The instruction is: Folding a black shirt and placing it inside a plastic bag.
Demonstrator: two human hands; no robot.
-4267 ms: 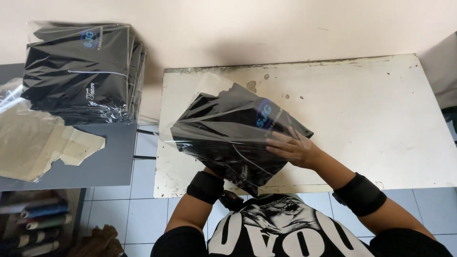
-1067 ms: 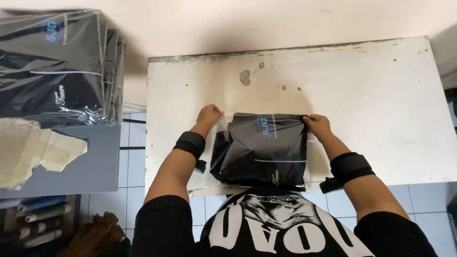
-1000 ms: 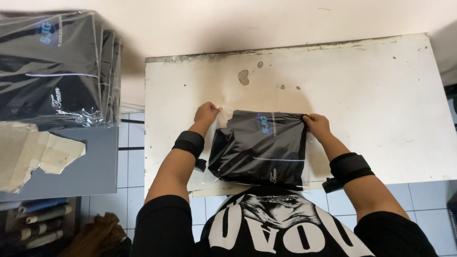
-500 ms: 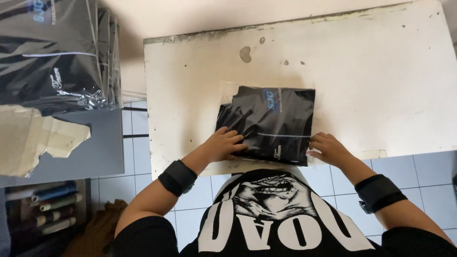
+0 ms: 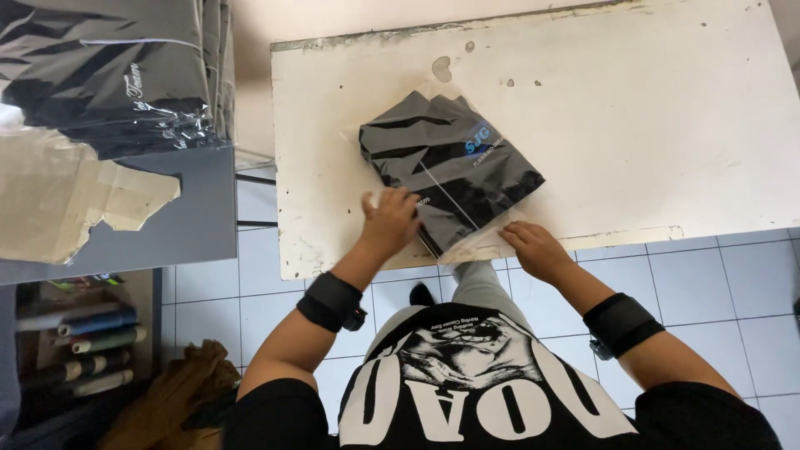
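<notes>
Your left hand point(image 5: 390, 218) lies flat, fingers spread, on the near left corner of the bagged garment point(image 5: 450, 171); your right hand point(image 5: 533, 248) rests loosely open at its near right corner, on the clear flap. The bag sits skewed near the desk's point(image 5: 667, 117) front edge. It looks light, soft and slippery, so grip it by the edges, not the film. Left of the desk, a stack point(image 5: 108, 75) is cut off. Your chest hides the floor below.

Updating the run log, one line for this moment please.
left hand: on bagged black garment | right hand: at bag's near edge | garment: flat on white table
</notes>
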